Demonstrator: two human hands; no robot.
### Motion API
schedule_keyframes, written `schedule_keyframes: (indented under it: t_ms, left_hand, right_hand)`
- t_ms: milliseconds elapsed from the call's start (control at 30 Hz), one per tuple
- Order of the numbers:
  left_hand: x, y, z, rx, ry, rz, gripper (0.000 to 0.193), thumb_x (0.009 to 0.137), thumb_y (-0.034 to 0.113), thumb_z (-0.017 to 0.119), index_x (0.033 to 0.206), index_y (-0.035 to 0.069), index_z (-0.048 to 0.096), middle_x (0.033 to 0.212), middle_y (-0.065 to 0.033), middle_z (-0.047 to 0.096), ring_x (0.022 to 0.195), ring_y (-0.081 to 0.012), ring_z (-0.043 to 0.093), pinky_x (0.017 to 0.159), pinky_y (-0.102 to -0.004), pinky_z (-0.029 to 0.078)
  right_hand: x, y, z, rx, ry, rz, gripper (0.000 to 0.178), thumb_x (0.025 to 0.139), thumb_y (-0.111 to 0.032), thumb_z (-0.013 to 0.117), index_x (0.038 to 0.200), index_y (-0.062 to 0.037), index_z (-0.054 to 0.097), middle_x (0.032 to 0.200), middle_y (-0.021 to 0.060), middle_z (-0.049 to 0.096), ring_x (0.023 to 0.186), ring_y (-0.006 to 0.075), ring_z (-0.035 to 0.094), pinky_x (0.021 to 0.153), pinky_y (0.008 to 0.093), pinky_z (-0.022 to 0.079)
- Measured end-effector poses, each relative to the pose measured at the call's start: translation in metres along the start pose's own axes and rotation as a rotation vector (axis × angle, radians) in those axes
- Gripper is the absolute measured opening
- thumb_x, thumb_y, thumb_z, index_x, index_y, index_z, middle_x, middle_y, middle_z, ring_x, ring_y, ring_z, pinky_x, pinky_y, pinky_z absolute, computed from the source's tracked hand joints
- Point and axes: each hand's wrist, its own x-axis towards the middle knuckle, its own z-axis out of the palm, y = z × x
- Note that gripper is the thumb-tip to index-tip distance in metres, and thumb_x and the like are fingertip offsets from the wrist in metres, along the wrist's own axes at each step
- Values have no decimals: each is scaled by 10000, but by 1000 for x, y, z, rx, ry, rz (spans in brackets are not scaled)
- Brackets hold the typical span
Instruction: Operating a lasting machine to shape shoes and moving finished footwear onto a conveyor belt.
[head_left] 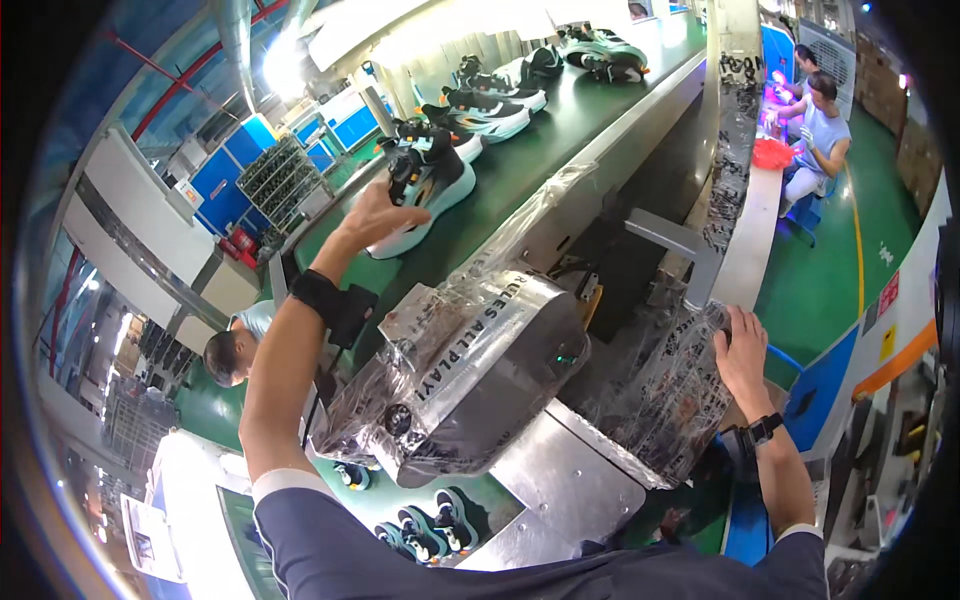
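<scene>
On the green conveyor belt point(590, 120), my left hand point(378, 218) is closed on the near end of a black and pale-blue sneaker point(455, 190). The thumb lies along its side, and part of the shoe is hidden behind the fingers. More sneakers point(495, 120) line the belt beyond it. My right hand point(742, 360) lies with its fingers stretched out on a plastic-wrapped box point(665, 390). Nothing shows in that hand. Between my arms stands a bulky machine point(480, 370) wrapped in clear film, with a small green light.
Beside my right hand rises a grey metal bracket point(675, 240). Several sneakers point(425, 530) sit on a lower green surface near my body. A person point(232, 350) is close by my left forearm. Two people work at a bench point(745, 230) at the far right.
</scene>
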Motion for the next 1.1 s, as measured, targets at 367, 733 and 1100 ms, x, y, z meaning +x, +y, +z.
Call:
schedule_keyframes:
  t_ms: [367,733,1100]
  left_hand:
    - [-64,-78,-60,202,292,-509,947,656,480,783,1312,-89,405,1091,-257,634,1023,-338,635,910,-374,482]
    - [-48,-70,-89,155,357,258,567,783,134,672,1316,7,528,1326,-192,562,1205,-305,550,1055,-385,395]
    - [8,-86,-73,-29,-69,218,589,810,116,682,1366,56,498,1344,-142,562,1251,-238,518,1070,-365,383]
  right_hand:
    - [81,-151,-132,625,179,-611,252,779,8,651,1026,4,605,1009,173,648,944,355,635,829,394,510]
    - [274,-396,-73,193,74,-918,380,783,-206,632,1100,3,626,1059,240,654,1027,397,617,916,441,483]
    - [351,-472,-37,-83,-110,-778,721,860,-585,515,1238,27,570,1185,278,612,1112,418,585,993,461,436]
